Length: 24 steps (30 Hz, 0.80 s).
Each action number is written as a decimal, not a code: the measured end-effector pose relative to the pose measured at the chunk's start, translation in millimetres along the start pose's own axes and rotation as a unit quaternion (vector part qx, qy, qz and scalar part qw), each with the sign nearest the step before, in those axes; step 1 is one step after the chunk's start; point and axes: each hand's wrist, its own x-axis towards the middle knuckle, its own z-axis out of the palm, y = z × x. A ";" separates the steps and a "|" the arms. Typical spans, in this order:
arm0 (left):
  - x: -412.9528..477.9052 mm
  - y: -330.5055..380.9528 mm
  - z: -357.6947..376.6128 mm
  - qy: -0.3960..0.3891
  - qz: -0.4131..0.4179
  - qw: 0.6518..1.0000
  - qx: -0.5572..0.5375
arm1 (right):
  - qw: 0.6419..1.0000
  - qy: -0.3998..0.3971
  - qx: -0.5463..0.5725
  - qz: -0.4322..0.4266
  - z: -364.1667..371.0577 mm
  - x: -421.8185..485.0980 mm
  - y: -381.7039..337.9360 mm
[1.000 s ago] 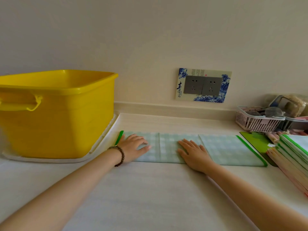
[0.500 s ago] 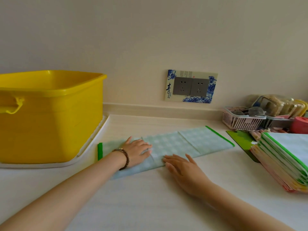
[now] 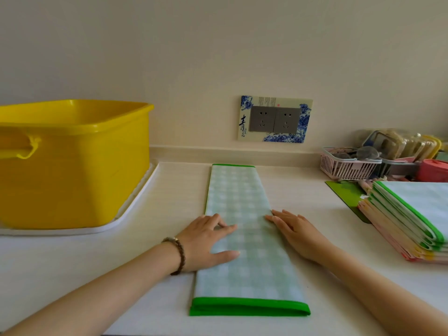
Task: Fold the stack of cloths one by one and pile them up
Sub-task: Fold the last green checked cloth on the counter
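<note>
The green-checked cloth (image 3: 244,238) lies in the middle of the frame on the tabletop (image 3: 72,275), folded into a long strip running away from the viewer; it looks light, soft and limp, best taken by the green-bound near end. The left hand (image 3: 208,241) rests flat and spread on it, the right hand (image 3: 298,232) flat at its right edge. At right sits the cloth stack (image 3: 409,217). The yellow tub (image 3: 72,166) at left shows no contents; the pink basket (image 3: 346,166) at upper right holds small clutter.
</note>
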 end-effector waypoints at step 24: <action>-34.4 -10.8 -12.9 -0.159 0.009 0.987 0.010 | 0.845 0.056 -0.289 -0.448 -25.5 -22.2 16.1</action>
